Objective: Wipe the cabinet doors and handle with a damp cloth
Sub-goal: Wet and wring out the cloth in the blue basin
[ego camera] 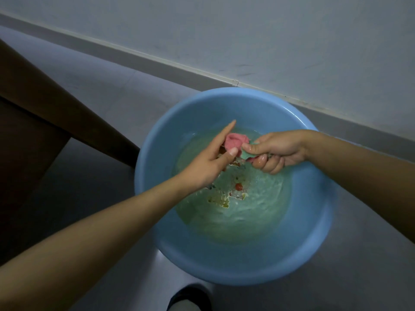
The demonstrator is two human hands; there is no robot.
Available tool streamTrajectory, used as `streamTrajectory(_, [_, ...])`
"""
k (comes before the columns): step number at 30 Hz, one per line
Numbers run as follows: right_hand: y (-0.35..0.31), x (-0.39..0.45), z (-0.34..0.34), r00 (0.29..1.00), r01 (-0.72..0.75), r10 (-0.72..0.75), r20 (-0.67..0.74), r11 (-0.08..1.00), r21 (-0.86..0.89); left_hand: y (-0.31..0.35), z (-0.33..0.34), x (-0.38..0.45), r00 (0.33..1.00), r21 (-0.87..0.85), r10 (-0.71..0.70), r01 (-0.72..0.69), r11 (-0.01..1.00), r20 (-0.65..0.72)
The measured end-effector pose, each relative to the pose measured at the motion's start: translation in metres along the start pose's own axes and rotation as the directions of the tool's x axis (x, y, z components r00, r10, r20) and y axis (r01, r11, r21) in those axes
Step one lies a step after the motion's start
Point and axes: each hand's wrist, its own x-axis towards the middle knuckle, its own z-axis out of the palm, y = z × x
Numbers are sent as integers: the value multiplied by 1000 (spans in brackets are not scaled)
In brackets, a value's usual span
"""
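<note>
A wet cloth [236, 142], pink with a green part, is held above the water in a round blue basin [157, 198] on the floor. My right hand [278, 151] grips the cloth's green end in a closed fist. My left hand [213, 160] touches the pink end, its thumb against the cloth and its index finger stretched out straight past it. The basin holds shallow water over a printed pattern on its bottom. No cabinet door or handle can be told apart in this view.
The basin stands on a grey floor close to a pale wall with a grey skirting [202, 72]. A brown wooden piece of furniture [45, 113] slants along the left. A dark shoe [190, 297] shows at the bottom edge.
</note>
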Motion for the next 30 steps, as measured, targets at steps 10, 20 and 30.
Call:
streamTrajectory(10, [4,1,1,913,-33,-5,409,996,87,7,2,3,988,358,150,-133,924,-20])
streamTrajectory(20, [-13,-2,25,999,50,-38,39,917,-396,11,-6,9,996,600,64,-12,800,-66])
streamTrajectory(30, [-20,-5,47,909,-38,-341,-241,509,-860,16,-3,14,968,372,-141,212,904,-210])
